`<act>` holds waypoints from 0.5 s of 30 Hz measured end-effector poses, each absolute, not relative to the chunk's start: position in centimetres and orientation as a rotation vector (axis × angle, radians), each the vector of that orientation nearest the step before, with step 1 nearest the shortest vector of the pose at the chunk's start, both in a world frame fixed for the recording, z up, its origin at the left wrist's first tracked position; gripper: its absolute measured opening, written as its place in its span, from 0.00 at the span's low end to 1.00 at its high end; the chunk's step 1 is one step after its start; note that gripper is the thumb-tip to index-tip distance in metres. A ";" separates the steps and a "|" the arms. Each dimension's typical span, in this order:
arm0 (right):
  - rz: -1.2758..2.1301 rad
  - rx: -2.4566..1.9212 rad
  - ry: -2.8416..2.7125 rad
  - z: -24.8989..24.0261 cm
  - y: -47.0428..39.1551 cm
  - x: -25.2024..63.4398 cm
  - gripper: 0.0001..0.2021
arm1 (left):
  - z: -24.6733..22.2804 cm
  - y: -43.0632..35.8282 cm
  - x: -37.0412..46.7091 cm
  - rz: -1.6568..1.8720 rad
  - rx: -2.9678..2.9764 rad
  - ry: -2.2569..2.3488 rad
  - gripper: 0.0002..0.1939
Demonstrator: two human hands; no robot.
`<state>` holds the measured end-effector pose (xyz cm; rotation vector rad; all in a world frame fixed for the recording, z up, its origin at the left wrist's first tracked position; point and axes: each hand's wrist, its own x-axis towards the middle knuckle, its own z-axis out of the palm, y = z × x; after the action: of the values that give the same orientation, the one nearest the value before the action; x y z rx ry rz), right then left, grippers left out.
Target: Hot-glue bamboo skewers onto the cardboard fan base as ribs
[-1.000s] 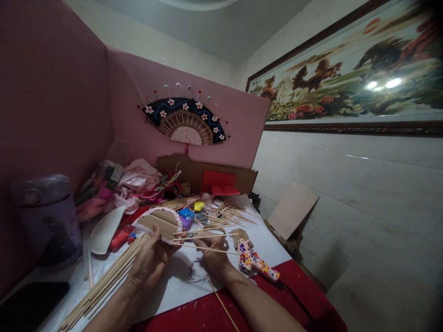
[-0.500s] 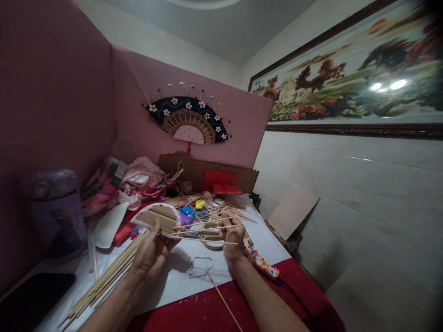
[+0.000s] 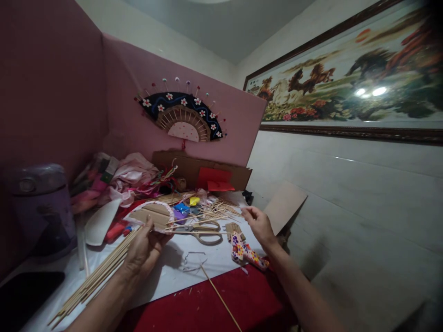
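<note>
My left hand [image 3: 147, 246] grips a half-round cardboard piece [image 3: 154, 216] with a pale trimmed edge, thumb on its face. Thin wooden sticks [image 3: 202, 233] stick out from its right side, over black-handled scissors [image 3: 209, 226]. My right hand [image 3: 258, 223] is raised at the right, its fingertips pressed together; whether anything small is between them I cannot make out. Below it lies a flower-patterned glue gun [image 3: 251, 256] beside a scrap of cardboard [image 3: 236, 230].
Long sticks [image 3: 100, 272] lie at the left near a dark phone [image 3: 31, 295] and a purple bottle [image 3: 43, 210]. Behind are pink cloth [image 3: 134, 170], clay packets [image 3: 182, 208] and loose sticks [image 3: 221, 210]. A decorated fan [image 3: 183, 115] hangs on a pink board.
My right hand has moved away to the right from the sticks at the cardboard piece, uncovering the scissors and glue gun. The view has shifted slightly right.
</note>
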<state>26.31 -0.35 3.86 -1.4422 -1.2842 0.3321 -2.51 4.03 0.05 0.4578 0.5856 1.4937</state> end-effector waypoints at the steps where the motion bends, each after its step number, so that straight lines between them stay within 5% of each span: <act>1: 0.261 -1.555 -1.452 3.5 -1.1 27.2 0.15 | 0.1 4.1 -2.5 1.502 0.445 0.576 0.11; 8: 0.234 -2.066 -2.030 0.4 -5.0 28.6 0.22 | 0.1 4.5 -2.6 1.518 0.399 0.561 0.12; 15: 0.279 -1.754 -1.935 -0.9 -4.6 29.0 0.19 | -0.1 4.6 -2.9 1.526 0.401 0.556 0.12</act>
<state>29.03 -4.65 -0.85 -1.7539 -1.9348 0.2792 -2.93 4.59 -0.06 0.4013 0.5562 1.5256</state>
